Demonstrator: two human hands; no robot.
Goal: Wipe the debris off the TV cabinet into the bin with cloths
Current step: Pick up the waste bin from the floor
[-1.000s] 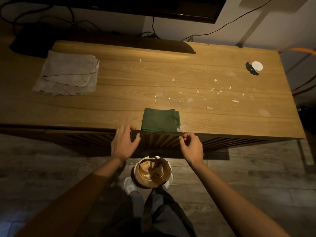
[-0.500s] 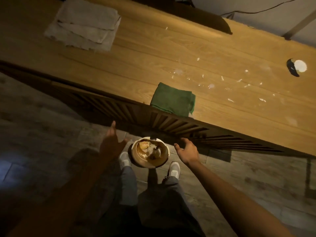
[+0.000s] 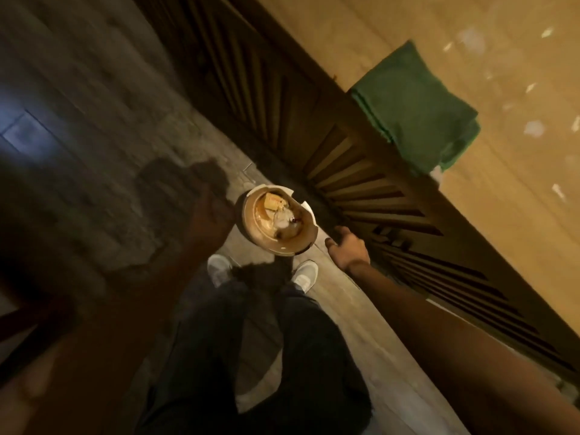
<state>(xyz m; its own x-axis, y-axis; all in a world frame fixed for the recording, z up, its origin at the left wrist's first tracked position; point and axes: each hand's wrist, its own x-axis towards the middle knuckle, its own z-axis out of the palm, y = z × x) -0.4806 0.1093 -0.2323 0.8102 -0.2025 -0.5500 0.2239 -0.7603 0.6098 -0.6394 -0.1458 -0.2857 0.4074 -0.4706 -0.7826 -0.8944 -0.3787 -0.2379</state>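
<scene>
Fingers (image 3: 340, 235) beside trash-filled round bin (image 3: 251, 227).

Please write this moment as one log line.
left hand: near bin, blurred | right hand: open, beside bin | green cloth: on cabinet | debris: unwiped

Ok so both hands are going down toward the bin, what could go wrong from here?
1. The bin already holds rubbish, so lifting it tilted could spill some onto the floor.
2. The green cloth lies at the cabinet edge above; a bump could knock it off.
3. The left hand is dark and blurred, so its hold on the bin may be unsure.
</scene>
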